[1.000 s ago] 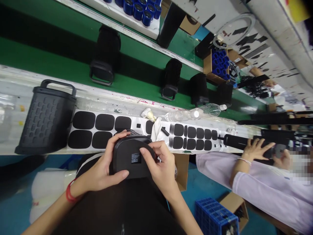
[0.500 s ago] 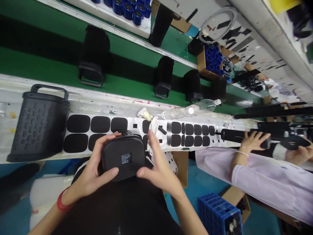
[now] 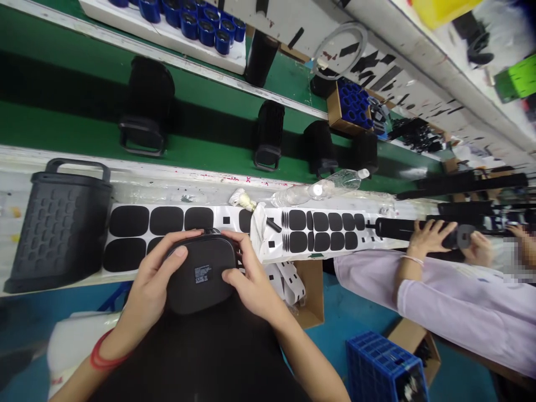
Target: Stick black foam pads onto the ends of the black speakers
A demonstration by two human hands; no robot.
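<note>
A black portable speaker [image 3: 201,293] is held close to my body, its flat rounded end with a small printed label [image 3: 201,274] facing up toward me. My left hand [image 3: 151,273] grips the left side, with the thumb on the upper left of that face. Around the right edge curls my right hand [image 3: 253,276], its thumb pressing on the face beside the label. Beyond my hands lies a white sheet [image 3: 234,234] of black rounded-square stickers [image 3: 167,220]. A crumpled white cloth [image 3: 258,226] rests on it, just past my right fingers.
A grey speaker with a handle [image 3: 62,223] stands left on the bench. Black speakers [image 3: 270,131] stand on the green conveyor [image 3: 209,128]. A clear bottle [image 3: 299,194] lies behind the sheet. At right, a co-worker's hand [image 3: 429,240] rests on a black part. A blue crate [image 3: 381,363] sits below.
My right hand has closed in on the speaker's right edge, its thumb now on the face. My left thumb has moved up. The view has shifted slightly, and the co-worker's hands have moved a little.
</note>
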